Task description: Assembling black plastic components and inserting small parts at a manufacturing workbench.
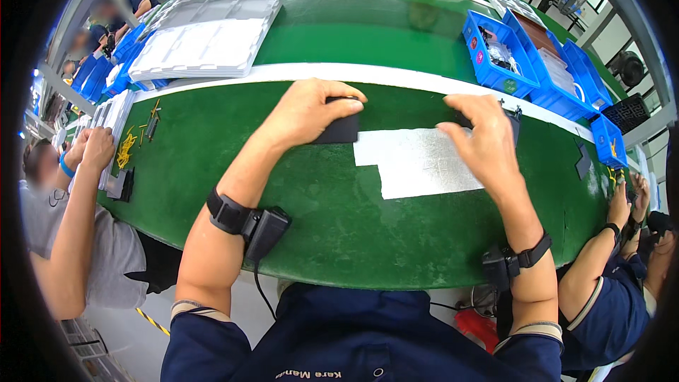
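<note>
My left hand (305, 114) is closed at the upper edge of a flat black rectangular piece (341, 129), thumb and forefinger close together over it. Its other fingers are mostly hidden. Beside that piece lies a silvery-white sheet (421, 166) with a stepped left edge, flat on the green table. My right hand (486, 141) hovers over the sheet's right end, thumb and forefinger spread apart with nothing between their tips. Partly covered by this hand is a dark object (515, 127), whose kind I cannot make out.
Stacked white trays (205, 42) stand far left; blue bins (498, 56) holding small parts stand far right. Yellow bits (126, 150) and a black piece (124, 185) lie at the left, a dark flat piece (582, 161) at the right. Co-workers sit on both sides and opposite.
</note>
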Action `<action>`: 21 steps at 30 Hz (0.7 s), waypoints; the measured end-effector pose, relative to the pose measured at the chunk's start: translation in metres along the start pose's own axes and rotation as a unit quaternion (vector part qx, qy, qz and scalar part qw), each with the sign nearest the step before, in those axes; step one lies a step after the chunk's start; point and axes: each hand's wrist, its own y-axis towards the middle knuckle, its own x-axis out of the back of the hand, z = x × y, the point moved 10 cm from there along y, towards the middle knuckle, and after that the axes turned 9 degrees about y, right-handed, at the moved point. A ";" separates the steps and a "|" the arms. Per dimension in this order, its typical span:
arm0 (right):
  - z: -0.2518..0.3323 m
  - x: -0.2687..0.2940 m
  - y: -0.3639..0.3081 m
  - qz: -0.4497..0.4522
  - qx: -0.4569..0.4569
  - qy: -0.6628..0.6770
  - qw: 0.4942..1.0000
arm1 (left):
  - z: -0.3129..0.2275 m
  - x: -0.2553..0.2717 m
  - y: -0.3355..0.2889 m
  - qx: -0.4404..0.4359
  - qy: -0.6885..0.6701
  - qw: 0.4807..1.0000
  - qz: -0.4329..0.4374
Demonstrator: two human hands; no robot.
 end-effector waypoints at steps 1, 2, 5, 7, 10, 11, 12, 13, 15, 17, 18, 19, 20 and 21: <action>-0.008 0.008 0.002 -0.004 -0.009 -0.051 0.999 | 0.004 0.004 0.003 -0.008 0.029 0.999 -0.016; -0.012 0.013 0.001 -0.004 -0.008 -0.052 0.999 | 0.010 0.006 0.005 -0.005 0.030 0.999 -0.021; -0.033 0.023 0.000 -0.006 -0.047 -0.162 0.986 | 0.013 0.012 0.006 0.020 0.078 0.994 -0.068; -0.060 0.011 -0.004 0.076 -0.137 -0.122 0.980 | 0.003 0.018 0.002 -0.019 0.112 0.986 -0.123; -0.057 0.009 -0.002 0.097 -0.124 -0.104 0.982 | -0.014 0.014 -0.005 -0.055 0.080 0.982 -0.162; -0.053 0.010 -0.002 0.095 -0.105 -0.097 0.985 | -0.020 0.007 -0.006 -0.050 0.015 0.988 -0.147; -0.055 0.010 -0.003 0.095 -0.106 -0.098 0.985 | -0.027 -0.001 -0.007 -0.030 0.004 0.993 -0.113; -0.056 0.012 -0.004 0.087 -0.109 -0.084 0.987 | -0.033 -0.008 -0.009 -0.048 -0.032 0.993 -0.107; -0.061 0.013 -0.005 0.079 -0.110 -0.071 0.988 | -0.042 -0.022 -0.013 -0.052 -0.035 0.996 -0.071; -0.070 0.010 -0.005 0.091 -0.144 -0.038 0.985 | -0.046 -0.033 -0.016 -0.062 -0.053 0.996 -0.043; -0.071 0.010 -0.004 0.090 -0.143 -0.039 0.985 | -0.048 -0.037 -0.017 -0.056 -0.069 0.996 -0.031; -0.071 0.010 -0.005 0.091 -0.144 -0.056 0.984 | -0.049 -0.042 -0.019 -0.049 -0.085 0.995 -0.018; -0.071 0.010 -0.006 0.093 -0.145 -0.072 0.982 | -0.051 -0.042 -0.019 -0.048 -0.087 0.995 -0.019; -0.069 0.009 -0.007 0.094 -0.145 -0.073 0.982 | -0.054 -0.043 -0.019 -0.048 -0.079 0.996 -0.009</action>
